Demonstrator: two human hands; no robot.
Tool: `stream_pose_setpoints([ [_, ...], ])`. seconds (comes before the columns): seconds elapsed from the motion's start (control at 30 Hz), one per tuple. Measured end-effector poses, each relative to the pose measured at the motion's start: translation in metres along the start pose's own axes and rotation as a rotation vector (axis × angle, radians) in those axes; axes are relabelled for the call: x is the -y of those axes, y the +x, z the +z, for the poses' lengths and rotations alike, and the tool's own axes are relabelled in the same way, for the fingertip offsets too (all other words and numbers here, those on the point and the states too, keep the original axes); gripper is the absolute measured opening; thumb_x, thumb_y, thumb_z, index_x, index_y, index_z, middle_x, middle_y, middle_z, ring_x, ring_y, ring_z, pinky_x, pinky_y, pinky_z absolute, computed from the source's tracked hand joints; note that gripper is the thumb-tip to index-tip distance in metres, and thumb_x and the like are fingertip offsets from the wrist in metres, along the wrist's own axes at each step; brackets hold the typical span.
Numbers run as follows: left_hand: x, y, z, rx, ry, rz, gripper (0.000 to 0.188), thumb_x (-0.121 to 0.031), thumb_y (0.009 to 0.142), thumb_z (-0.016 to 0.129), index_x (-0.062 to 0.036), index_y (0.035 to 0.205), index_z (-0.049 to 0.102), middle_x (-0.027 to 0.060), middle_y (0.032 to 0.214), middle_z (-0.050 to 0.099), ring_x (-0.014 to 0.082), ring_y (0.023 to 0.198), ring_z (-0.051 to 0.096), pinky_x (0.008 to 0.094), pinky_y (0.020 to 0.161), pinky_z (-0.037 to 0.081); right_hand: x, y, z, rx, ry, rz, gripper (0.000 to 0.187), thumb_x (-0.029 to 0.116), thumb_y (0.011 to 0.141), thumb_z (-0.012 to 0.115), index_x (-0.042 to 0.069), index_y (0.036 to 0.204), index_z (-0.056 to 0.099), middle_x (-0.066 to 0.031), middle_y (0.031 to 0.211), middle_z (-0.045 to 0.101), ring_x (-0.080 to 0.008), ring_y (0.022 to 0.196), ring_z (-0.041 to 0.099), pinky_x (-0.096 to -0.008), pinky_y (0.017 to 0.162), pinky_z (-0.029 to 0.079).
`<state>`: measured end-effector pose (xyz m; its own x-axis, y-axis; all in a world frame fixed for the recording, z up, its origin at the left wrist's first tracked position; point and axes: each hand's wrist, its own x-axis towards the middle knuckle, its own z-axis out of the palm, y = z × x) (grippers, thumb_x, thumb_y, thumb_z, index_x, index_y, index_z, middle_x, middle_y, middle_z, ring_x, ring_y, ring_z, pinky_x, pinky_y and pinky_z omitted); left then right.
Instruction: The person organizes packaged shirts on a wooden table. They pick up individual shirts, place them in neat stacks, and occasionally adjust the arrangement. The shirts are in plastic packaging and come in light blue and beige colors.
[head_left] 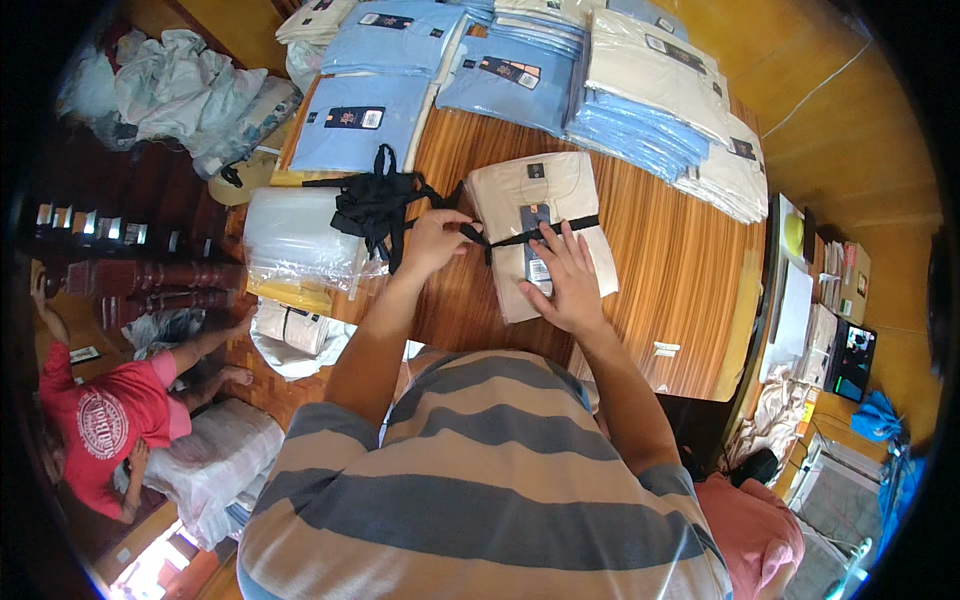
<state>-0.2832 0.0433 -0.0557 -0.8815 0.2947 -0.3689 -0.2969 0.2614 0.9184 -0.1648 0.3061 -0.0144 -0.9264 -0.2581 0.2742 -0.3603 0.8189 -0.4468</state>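
A bundle of folded cream cloth (500, 200) lies on the table in front of me, with a dark label on its top. A black cloth strip (515, 239) runs across the bundle. My left hand (440, 242) is at the bundle's left edge, its fingers closed on the strip. My right hand (568, 275) lies on top of the bundle, fingers stretched out over the label and touching the strip. A tangled heap of black cloth strips (378, 205) sits left of the bundle, beyond my left hand.
Clear plastic sleeves (300, 235) lie at the table's left. Packed blue garments (365, 110) and cream garments (650, 65) are stacked along the far side of the wooden table (660, 270). A person in red (110, 420) is at the left; another person's pink top (745, 530) shows lower right.
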Motion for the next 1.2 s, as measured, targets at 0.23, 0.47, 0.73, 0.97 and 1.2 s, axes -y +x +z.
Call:
stream_pose_setpoints([
  [0.23,-0.038,0.022,-0.052,-0.432,0.024,0.295,0.020,-0.018,0.099,0.077,0.0015,0.106,0.079,0.0116,0.086,0.079,0.0155,0.079,0.074,0.0326,0.071,0.057,-0.005,0.002,-0.005,0.047,-0.033,-0.032,0.068,0.038,0.088,0.084,0.010,0.144,0.058,-0.0127,0.166,0.046,-0.0429,0.158,0.034,-0.0599,0.127,0.026],
  [0.47,-0.012,0.000,-0.044,-0.242,0.132,0.389,0.033,-0.017,0.106,0.066,-0.0002,0.134,0.066,0.0152,0.114,0.078,0.0269,0.101,0.074,0.0351,0.089,0.059,0.005,0.019,-0.013,0.014,-0.044,-0.031,0.056,0.033,0.089,0.083,0.010,0.136,0.064,-0.0125,0.154,0.056,-0.0419,0.148,0.044,-0.0563,0.122,0.035],
  [0.73,-0.009,-0.065,0.042,-0.214,0.415,0.626,0.040,-0.018,0.096,0.074,-0.0049,0.133,0.065,0.0191,0.132,0.062,0.0397,0.125,0.061,0.0456,0.105,0.051,-0.002,0.070,-0.009,0.144,-0.336,-0.252,0.021,0.020,0.096,0.066,0.003,0.108,0.070,-0.0155,0.110,0.070,-0.0327,0.119,0.060,-0.0479,0.115,0.042],
  [0.97,-0.019,-0.067,0.067,-0.258,0.812,0.693,0.030,-0.024,0.089,0.080,-0.0075,0.111,0.068,0.0166,0.118,0.059,0.0404,0.113,0.059,0.0491,0.097,0.051,-0.022,0.057,-0.009,0.285,-0.405,-0.416,0.018,0.016,0.094,0.063,0.005,0.108,0.068,-0.0154,0.112,0.067,-0.0353,0.114,0.060,-0.0497,0.110,0.045],
  [1.2,0.006,-0.129,0.098,-0.177,0.853,0.627,0.028,-0.024,0.085,0.081,-0.0086,0.106,0.070,0.0127,0.113,0.060,0.0361,0.110,0.060,0.0473,0.092,0.051,-0.001,0.001,-0.045,0.485,-0.318,-0.494,0.020,0.016,0.093,0.060,0.003,0.106,0.068,-0.0174,0.111,0.065,-0.0370,0.110,0.062,-0.0496,0.107,0.046],
])
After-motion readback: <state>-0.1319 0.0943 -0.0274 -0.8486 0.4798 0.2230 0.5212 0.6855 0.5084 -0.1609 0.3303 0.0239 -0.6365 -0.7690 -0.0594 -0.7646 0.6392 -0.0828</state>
